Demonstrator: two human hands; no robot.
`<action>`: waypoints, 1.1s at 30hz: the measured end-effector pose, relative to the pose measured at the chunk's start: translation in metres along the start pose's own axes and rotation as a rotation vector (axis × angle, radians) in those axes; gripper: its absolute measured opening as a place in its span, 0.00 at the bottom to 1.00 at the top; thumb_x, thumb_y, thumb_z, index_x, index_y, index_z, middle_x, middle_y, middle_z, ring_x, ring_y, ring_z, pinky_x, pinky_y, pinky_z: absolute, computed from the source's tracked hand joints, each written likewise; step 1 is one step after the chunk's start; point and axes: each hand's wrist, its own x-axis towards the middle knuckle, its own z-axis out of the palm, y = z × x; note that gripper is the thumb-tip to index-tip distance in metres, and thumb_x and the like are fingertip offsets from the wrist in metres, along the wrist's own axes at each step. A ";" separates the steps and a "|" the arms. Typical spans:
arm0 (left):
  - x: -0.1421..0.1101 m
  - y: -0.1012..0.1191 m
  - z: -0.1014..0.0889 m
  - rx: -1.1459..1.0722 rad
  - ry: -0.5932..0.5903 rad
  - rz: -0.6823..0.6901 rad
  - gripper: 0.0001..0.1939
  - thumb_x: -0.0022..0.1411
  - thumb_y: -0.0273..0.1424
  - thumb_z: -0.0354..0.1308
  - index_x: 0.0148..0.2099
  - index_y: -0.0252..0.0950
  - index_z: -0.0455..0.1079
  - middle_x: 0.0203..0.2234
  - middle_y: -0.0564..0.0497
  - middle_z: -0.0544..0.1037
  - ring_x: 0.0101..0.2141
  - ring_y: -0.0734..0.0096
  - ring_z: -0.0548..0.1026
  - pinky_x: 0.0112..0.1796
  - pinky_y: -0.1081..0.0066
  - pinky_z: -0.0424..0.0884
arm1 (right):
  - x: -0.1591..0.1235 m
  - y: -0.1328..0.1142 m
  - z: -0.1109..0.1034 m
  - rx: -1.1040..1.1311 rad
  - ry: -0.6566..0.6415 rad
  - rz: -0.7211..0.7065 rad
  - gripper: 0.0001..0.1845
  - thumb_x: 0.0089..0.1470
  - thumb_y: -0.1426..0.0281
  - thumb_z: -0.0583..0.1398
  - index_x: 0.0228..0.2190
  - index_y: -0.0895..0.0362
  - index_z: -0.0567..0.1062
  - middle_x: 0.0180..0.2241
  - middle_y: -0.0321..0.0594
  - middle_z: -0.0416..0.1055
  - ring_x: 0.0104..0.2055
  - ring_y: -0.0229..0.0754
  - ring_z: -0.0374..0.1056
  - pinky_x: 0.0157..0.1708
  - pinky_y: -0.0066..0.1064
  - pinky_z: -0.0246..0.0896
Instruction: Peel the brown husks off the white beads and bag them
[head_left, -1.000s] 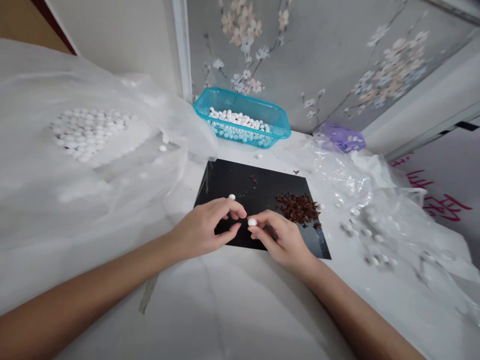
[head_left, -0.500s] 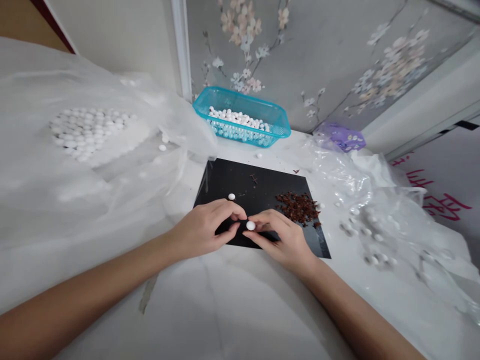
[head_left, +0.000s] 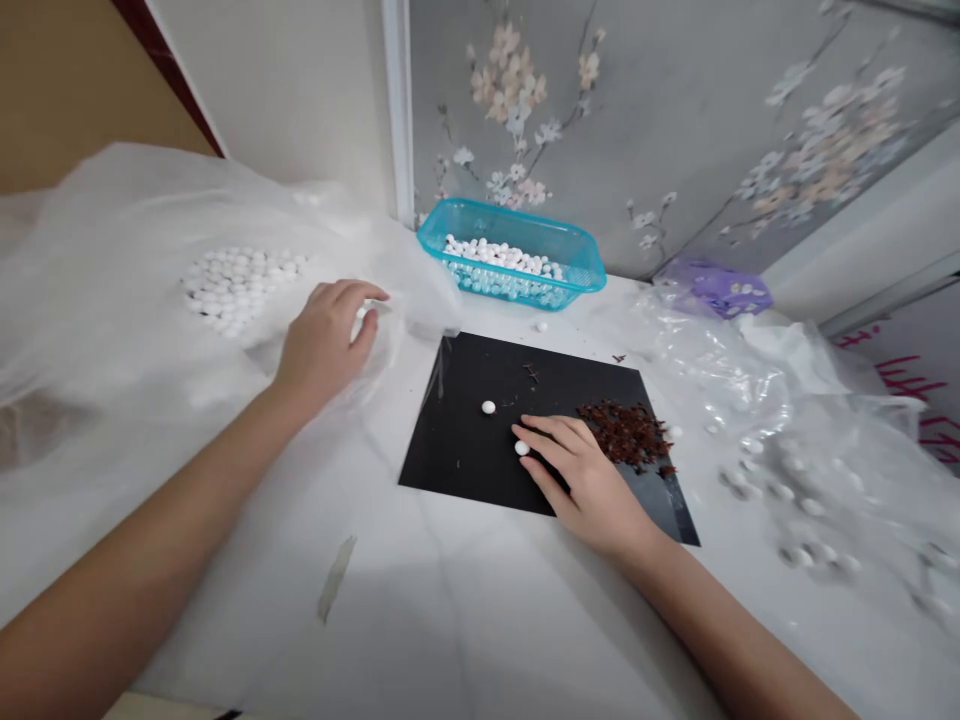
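My right hand (head_left: pixel 581 470) is over the black mat (head_left: pixel 442 440), a small white ball (head_left: pixel 522 448) between its thumb and fingertips. A second white ball (head_left: pixel 488 408) lies on the mat, a little beyond those fingers. Off to the left, my left hand (head_left: pixel 326 335) reaches over the edge of a translucent plastic bag (head_left: pixel 142 210), thumb and fingers curved but apart. One white ball (head_left: pixel 361 314) shows in the gap beside its thumb, partly covered. Behind that hand, many white balls (head_left: pixel 240 285) are heaped in the bag.
Dark brown bits (head_left: pixel 630 435) are piled on the mat's right side. A blue plastic basket (head_left: pixel 517 215) with white balls stands against the flowered wall. Clear plastic bags (head_left: pixel 720 370) with loose white balls and a purple packet (head_left: pixel 727 288) lie at the right.
My left hand has moved from the mat, beside my right hand, out to the left over the bag's edge. The right hand keeps the white ball at the mat. The view has shifted slightly.
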 end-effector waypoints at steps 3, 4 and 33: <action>0.003 -0.030 0.006 0.067 -0.249 -0.016 0.20 0.65 0.33 0.40 0.54 0.31 0.64 0.55 0.42 0.66 0.55 0.56 0.61 0.54 0.57 0.58 | 0.000 0.001 0.002 -0.045 -0.035 0.020 0.19 0.60 0.69 0.50 0.52 0.58 0.67 0.53 0.49 0.64 0.55 0.49 0.57 0.52 0.47 0.59; 0.002 -0.036 0.009 0.081 -0.312 -0.032 0.21 0.65 0.33 0.38 0.54 0.30 0.64 0.56 0.41 0.64 0.56 0.55 0.61 0.55 0.56 0.56 | 0.001 0.001 0.001 -0.051 -0.041 0.028 0.20 0.59 0.67 0.51 0.52 0.59 0.66 0.53 0.49 0.63 0.55 0.50 0.56 0.53 0.48 0.58; -0.045 0.086 0.014 -0.596 -0.441 0.442 0.08 0.63 0.30 0.51 0.39 0.37 0.71 0.34 0.53 0.78 0.39 0.70 0.71 0.44 0.68 0.66 | 0.000 0.030 -0.043 -0.209 0.089 0.387 0.13 0.46 0.77 0.53 0.33 0.57 0.75 0.35 0.41 0.73 0.33 0.43 0.67 0.30 0.33 0.63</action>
